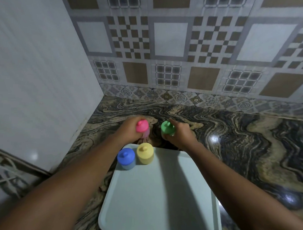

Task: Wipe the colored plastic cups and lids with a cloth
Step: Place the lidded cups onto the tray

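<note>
Your left hand [129, 128] is gripping the pink cup [142, 128], fingers curled round its side, lid on and upright. Your right hand [179, 133] is gripping the green cup [167, 129] from its right side, also lidded, with the index finger sticking out past the lid. Both cups are sitting just beyond the far edge of the pale tray [159, 200], over the marbled countertop [234, 137]; you are holding them near each other but apart. Whether their bases are touching the counter cannot be told. The blue cup [126, 158] and yellow cup [145, 153] are standing lidded, side by side, in the tray's far left corner. A patterned tiled wall [170, 45] is backing the counter.
</note>
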